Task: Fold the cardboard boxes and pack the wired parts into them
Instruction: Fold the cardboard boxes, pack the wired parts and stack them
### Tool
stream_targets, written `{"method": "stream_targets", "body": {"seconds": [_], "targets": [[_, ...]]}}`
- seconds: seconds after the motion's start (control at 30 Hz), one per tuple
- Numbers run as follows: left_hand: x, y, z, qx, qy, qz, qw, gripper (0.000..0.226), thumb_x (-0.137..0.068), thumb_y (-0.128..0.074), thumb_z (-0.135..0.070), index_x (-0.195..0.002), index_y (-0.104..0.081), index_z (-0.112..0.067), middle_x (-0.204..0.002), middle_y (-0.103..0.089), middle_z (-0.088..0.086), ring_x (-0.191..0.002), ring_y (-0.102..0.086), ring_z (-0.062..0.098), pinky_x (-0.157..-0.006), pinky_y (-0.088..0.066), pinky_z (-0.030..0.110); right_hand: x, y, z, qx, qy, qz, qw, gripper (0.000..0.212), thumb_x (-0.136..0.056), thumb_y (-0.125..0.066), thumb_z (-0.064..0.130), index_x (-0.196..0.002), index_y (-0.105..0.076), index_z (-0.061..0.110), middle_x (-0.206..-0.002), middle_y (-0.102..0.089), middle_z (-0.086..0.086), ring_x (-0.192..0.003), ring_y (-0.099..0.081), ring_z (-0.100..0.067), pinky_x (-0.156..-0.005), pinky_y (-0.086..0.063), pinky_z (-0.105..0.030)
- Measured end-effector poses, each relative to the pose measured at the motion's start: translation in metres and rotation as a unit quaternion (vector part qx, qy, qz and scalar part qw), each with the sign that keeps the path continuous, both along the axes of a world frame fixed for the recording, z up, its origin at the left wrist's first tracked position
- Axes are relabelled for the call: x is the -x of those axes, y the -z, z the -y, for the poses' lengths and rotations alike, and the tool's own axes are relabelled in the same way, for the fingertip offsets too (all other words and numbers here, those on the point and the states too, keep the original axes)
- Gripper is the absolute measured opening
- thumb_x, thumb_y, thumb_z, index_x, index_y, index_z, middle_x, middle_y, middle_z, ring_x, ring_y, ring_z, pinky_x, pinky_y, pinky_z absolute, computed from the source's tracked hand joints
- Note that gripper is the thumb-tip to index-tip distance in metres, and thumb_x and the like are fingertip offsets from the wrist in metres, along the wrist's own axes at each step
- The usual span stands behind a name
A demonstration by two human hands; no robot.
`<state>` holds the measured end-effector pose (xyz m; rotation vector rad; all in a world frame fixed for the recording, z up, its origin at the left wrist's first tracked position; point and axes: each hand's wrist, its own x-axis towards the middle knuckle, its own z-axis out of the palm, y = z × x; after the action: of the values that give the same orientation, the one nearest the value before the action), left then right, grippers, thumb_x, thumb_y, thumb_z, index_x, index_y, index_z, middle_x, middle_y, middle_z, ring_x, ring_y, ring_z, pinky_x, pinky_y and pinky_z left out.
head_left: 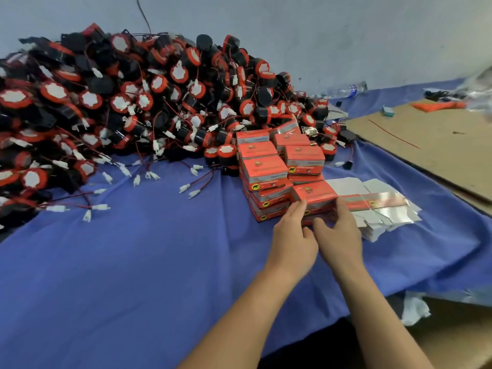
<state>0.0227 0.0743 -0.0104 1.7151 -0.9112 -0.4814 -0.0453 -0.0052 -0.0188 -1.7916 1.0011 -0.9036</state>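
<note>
Cloth point(159, 262) on desk: blue fabric, matt, lightly creased. Red boxes point(263, 169): glossy printed card. Flat blanks point(383, 209): shiny reflective face, matt white back. Wired parts point(133, 102): smooth black plastic, white plastic plugs. Cardboard sheet point(426, 145): brown, matt.

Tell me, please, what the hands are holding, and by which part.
The left hand and right hand both grip one red box by its near lower edge.

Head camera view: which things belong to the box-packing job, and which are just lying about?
Job: pile of wired parts, folded red boxes, flat box blanks, red box held by left hand and right hand.
Lying about: plastic bottle, brown cardboard sheet, small teal box.
</note>
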Motion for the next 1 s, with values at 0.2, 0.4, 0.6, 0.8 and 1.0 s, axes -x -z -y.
{"method": "stream_targets", "body": {"seconds": [0.2, 0.4, 0.6, 0.8, 1.0], "targets": [[0.043, 0.005, 0.001, 0.084, -0.133, 0.049, 0.986, 0.037, -0.095, -0.053, 0.004, -0.121, -0.066, -0.019, -0.120, -0.059, -0.006, -0.111, -0.059, 0.006, -0.099, -0.046, 0.019, 0.023, 0.003, -0.001, 0.070, 0.104, 0.000, 0.992, 0.041, -0.086, -0.063, 0.007, -0.124, -0.063, 0.023, -0.113, -0.064, 0.006, -0.090, -0.063, -0.001, -0.073, -0.039, 0.000], [0.067, 0.009, 0.055, -0.075, -0.036, -0.162, 0.983, 0.025, -0.102, -0.051, -0.016, -0.111, -0.074, -0.017, -0.113, -0.074, 0.001, -0.106, -0.066, 0.021, -0.091, -0.055, 0.037, 0.065, -0.003, 0.034, 0.158, 0.193, -0.255, 0.934, 0.046, -0.086, -0.074, 0.040, -0.127, -0.070, 0.022, -0.137, -0.057, -0.009, -0.122, -0.040, -0.036, -0.098, -0.035, -0.042], [0.066, 0.004, 0.088, -0.019, -0.137, -0.361, 0.922, 0.015, -0.097, -0.062, -0.021, -0.091, -0.073, -0.014, -0.091, -0.077, 0.001, -0.076, -0.066, 0.012, -0.061, -0.047, 0.023, 0.076, -0.002, 0.045, 0.191, 0.156, -0.274, 0.929, 0.032, -0.088, -0.071, 0.049, -0.112, -0.078, 0.028, -0.130, -0.063, 0.001, -0.121, -0.039, -0.030, -0.095, -0.037, -0.044], [0.065, -0.009, 0.091, 0.006, -0.118, -0.441, 0.890, 0.012, -0.089, -0.073, -0.011, -0.099, -0.075, -0.005, -0.095, -0.079, 0.010, -0.090, -0.075, 0.025, -0.073, -0.059, 0.030, 0.079, 0.001, 0.039, 0.231, 0.168, -0.223, 0.932, 0.014, -0.091, -0.073, 0.036, -0.098, -0.082, 0.029, -0.121, -0.069, 0.001, -0.118, -0.046, -0.028, -0.087, -0.034, -0.040], [0.068, -0.020, 0.089, 0.025, -0.079, -0.403, 0.911, 0.010, -0.097, -0.065, -0.011, -0.099, -0.073, -0.007, -0.101, -0.078, 0.012, -0.095, -0.073, 0.025, -0.084, -0.059, 0.035, 0.089, -0.002, 0.033, 0.212, 0.145, -0.154, 0.954, 0.026, -0.091, -0.074, 0.033, -0.116, -0.075, 0.027, -0.130, -0.062, -0.002, -0.128, -0.043, -0.025, -0.099, -0.034, -0.037]]}}
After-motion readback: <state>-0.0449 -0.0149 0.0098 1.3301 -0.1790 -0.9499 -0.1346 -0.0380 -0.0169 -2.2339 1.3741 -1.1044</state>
